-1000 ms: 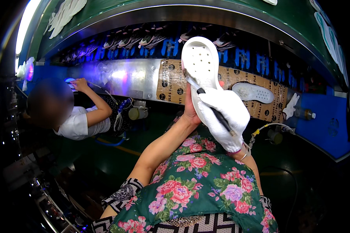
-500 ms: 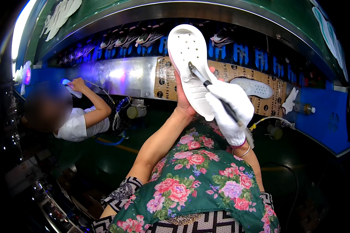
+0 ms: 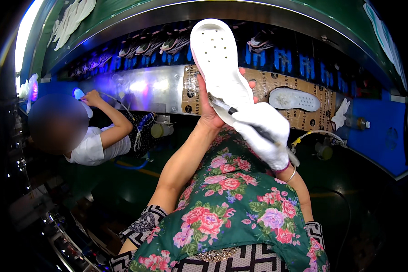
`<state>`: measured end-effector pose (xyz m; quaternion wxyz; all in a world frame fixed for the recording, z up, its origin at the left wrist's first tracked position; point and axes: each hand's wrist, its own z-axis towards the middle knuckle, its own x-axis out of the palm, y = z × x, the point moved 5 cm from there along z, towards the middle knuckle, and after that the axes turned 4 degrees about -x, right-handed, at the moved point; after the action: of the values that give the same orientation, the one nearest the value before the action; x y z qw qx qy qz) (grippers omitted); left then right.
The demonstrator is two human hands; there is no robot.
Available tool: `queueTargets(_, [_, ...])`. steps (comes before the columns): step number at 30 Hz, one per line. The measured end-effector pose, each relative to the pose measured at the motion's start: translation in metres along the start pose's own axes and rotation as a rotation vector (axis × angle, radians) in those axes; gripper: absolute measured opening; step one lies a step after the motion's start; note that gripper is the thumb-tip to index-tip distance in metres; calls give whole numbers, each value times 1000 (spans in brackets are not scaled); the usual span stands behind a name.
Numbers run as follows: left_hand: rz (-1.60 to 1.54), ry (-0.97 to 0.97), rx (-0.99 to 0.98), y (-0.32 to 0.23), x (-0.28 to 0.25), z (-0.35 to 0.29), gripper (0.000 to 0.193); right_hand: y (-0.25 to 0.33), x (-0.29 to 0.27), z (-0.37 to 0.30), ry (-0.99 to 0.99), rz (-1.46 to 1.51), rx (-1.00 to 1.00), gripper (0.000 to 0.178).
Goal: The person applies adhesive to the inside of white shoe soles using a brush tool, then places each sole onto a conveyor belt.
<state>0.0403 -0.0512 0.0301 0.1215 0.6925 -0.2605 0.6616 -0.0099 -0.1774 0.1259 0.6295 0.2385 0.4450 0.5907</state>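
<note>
A white shoe sole [image 3: 217, 59] with small holes at its far end is held up in front of me, its hollow inner side facing me. My left hand [image 3: 208, 106], bare, grips it from beneath, with fingertips showing past its right edge. In a white glove, my right hand [image 3: 265, 131] is closed round a dark-handled glue brush [image 3: 231, 109]. The brush tip lies at the left edge of the sole's near half. A second white sole [image 3: 294, 99] lies flat on the cardboard [image 3: 256, 81] to the right.
Behind the bench, shoes [image 3: 174, 44] stand on a rack with blue holders [image 3: 281, 59]. At the right are a crumpled white glove [image 3: 340, 114], a bottle [image 3: 360, 123] and a yellow-ended hose [image 3: 299, 139]. A co-worker [image 3: 97, 140] sits at the left beside the metal bench top [image 3: 140, 88].
The brush tip has moved from the sole's middle down to the left edge of its near half. The sole has shifted slightly away and left.
</note>
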Motion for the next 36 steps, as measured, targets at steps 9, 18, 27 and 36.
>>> queueTargets(9, [-8, -12, 52, -7, 5, -6, 92, -12, -11, -7, -163, 35, 135, 23])
queueTargets(18, [226, -218, 12, -3, 18, -15, 78, -26, -13, -14, -269, 162, 219, 20])
queueTargets(27, [196, -185, -7, -8, 27, -25, 71, -20, -11, -12, -273, 162, 224, 19])
queueTargets(36, [233, -241, -10, -5, 27, -24, 70, -18, -17, -5, -275, 134, 227, 18])
